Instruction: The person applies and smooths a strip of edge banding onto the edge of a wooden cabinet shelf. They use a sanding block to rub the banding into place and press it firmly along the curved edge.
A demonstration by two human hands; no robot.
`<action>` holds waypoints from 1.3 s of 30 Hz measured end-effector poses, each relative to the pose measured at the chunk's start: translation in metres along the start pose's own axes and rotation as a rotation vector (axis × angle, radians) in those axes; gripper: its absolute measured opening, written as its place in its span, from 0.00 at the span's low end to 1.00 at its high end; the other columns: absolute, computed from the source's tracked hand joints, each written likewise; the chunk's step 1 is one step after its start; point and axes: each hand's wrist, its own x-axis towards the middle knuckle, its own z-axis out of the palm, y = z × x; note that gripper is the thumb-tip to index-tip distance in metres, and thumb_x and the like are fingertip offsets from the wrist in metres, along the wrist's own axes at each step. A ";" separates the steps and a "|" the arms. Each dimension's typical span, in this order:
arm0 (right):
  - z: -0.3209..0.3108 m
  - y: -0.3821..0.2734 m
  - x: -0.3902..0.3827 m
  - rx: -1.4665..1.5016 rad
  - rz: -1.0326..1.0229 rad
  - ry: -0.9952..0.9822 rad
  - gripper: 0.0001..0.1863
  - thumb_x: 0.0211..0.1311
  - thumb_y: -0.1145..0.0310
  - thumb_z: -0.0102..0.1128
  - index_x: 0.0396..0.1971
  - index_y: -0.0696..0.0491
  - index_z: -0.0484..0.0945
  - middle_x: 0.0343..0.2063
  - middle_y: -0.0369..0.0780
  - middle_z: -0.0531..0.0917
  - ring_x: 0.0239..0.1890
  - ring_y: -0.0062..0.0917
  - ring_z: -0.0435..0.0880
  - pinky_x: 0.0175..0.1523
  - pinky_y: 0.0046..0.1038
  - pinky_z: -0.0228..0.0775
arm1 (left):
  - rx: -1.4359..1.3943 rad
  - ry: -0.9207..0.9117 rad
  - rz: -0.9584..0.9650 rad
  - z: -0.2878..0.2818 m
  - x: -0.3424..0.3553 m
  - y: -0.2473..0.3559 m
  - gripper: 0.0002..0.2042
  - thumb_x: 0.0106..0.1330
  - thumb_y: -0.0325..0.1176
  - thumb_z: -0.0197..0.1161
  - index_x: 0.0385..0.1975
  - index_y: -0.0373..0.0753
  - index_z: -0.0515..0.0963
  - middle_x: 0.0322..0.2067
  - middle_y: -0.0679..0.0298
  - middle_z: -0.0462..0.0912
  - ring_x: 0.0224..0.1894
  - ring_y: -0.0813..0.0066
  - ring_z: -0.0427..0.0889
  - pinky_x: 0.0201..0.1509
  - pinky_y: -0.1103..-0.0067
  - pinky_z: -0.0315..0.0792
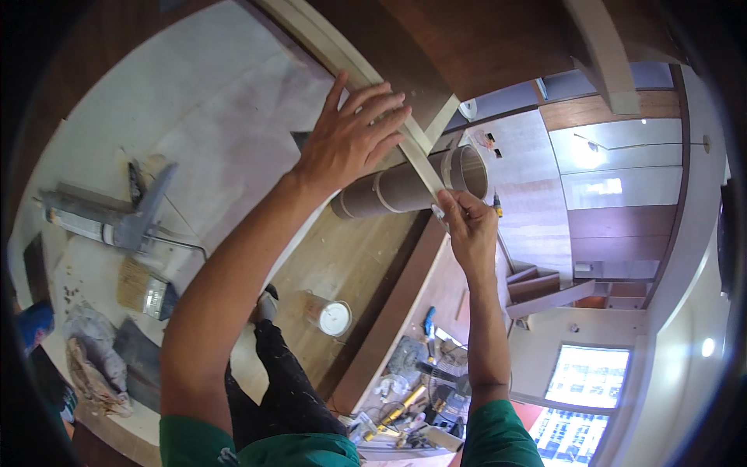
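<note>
Head view: a pale strip (418,158) is seen slanting along the edge of a brown panel (408,54), its near end running out past the corner. The left hand (346,136) is laid over it, fingers (389,123) spread; the near end is pinched between thumb and fingertips of the right hand (471,229). Strip judged light, thin, fairly stiff but springy over its length, probably not slippery; could be kinked or snapped if bent hard. Best gripped at the near end, with a flat palm kept farther up for support. Containers: a white can (314,311) is seen below on the floor; whether its white top is lid or contents cannot be told. A pale cartridge (78,223) is seated in the caulk gun (128,232) on the white tabletop (226,93). The brown roll (381,191) behind the strip is open-ended and hollow; nothing can be made out inside.
</note>
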 end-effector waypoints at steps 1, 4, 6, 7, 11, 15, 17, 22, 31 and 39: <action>0.001 0.003 0.004 0.034 0.026 -0.014 0.17 0.74 0.58 0.66 0.37 0.59 0.89 0.15 0.36 0.72 0.21 0.16 0.70 0.28 0.27 0.62 | -0.008 0.015 -0.004 0.001 -0.001 -0.001 0.20 0.70 0.45 0.69 0.60 0.48 0.83 0.62 0.70 0.80 0.70 0.68 0.71 0.82 0.49 0.51; 0.013 0.016 0.008 0.095 -0.036 0.033 0.17 0.75 0.58 0.65 0.37 0.60 0.89 0.15 0.34 0.72 0.21 0.13 0.68 0.27 0.24 0.60 | -0.023 0.052 -0.020 0.007 -0.004 -0.001 0.21 0.69 0.46 0.70 0.59 0.47 0.83 0.61 0.69 0.81 0.71 0.67 0.71 0.83 0.49 0.50; 0.011 0.018 0.007 0.041 -0.068 0.043 0.18 0.75 0.58 0.65 0.37 0.61 0.88 0.17 0.34 0.75 0.22 0.14 0.69 0.27 0.24 0.60 | -0.036 0.062 -0.028 0.011 -0.006 0.000 0.21 0.69 0.46 0.70 0.59 0.47 0.83 0.61 0.69 0.81 0.71 0.67 0.71 0.83 0.49 0.50; 0.011 0.017 0.006 0.044 -0.066 0.047 0.18 0.75 0.58 0.65 0.38 0.61 0.88 0.17 0.34 0.75 0.22 0.14 0.69 0.27 0.24 0.60 | -0.046 0.061 -0.031 0.011 -0.007 0.000 0.22 0.68 0.47 0.71 0.59 0.47 0.83 0.62 0.69 0.80 0.71 0.67 0.71 0.83 0.49 0.50; 0.014 0.023 0.007 0.059 -0.076 0.051 0.19 0.75 0.57 0.66 0.38 0.61 0.88 0.17 0.34 0.76 0.22 0.14 0.69 0.27 0.24 0.61 | -0.026 0.089 -0.044 0.015 -0.009 0.004 0.22 0.68 0.47 0.71 0.59 0.47 0.83 0.62 0.69 0.80 0.72 0.67 0.71 0.83 0.49 0.50; 0.014 0.023 0.005 0.016 -0.077 0.064 0.19 0.75 0.57 0.66 0.38 0.61 0.88 0.17 0.34 0.75 0.22 0.14 0.69 0.27 0.24 0.60 | -0.022 0.097 -0.046 0.016 -0.010 0.006 0.22 0.68 0.47 0.71 0.59 0.48 0.83 0.62 0.68 0.80 0.72 0.66 0.71 0.82 0.49 0.51; 0.014 0.026 0.005 0.039 -0.070 0.058 0.19 0.75 0.57 0.66 0.38 0.60 0.88 0.16 0.33 0.75 0.22 0.14 0.69 0.27 0.24 0.60 | -0.028 0.100 -0.043 0.016 -0.009 0.007 0.22 0.68 0.47 0.71 0.59 0.48 0.83 0.62 0.68 0.80 0.71 0.66 0.71 0.82 0.49 0.51; 0.016 0.025 0.007 0.059 -0.080 0.065 0.18 0.75 0.58 0.66 0.38 0.61 0.88 0.17 0.34 0.76 0.22 0.15 0.69 0.28 0.24 0.61 | -0.022 0.095 -0.045 0.011 -0.006 0.009 0.22 0.67 0.48 0.72 0.58 0.47 0.84 0.61 0.68 0.81 0.71 0.66 0.71 0.82 0.49 0.52; 0.015 0.024 0.004 0.051 -0.082 0.074 0.17 0.75 0.60 0.66 0.37 0.62 0.88 0.18 0.36 0.76 0.24 0.16 0.70 0.30 0.25 0.62 | -0.007 0.101 -0.038 0.013 -0.006 0.008 0.23 0.66 0.49 0.73 0.57 0.47 0.84 0.61 0.69 0.81 0.71 0.66 0.72 0.81 0.49 0.53; 0.016 0.021 0.006 0.063 -0.043 0.076 0.18 0.75 0.59 0.66 0.37 0.62 0.88 0.18 0.35 0.76 0.24 0.16 0.69 0.30 0.25 0.62 | -0.010 0.139 -0.027 0.017 -0.007 0.007 0.22 0.65 0.49 0.74 0.57 0.48 0.84 0.60 0.70 0.81 0.70 0.67 0.72 0.80 0.49 0.55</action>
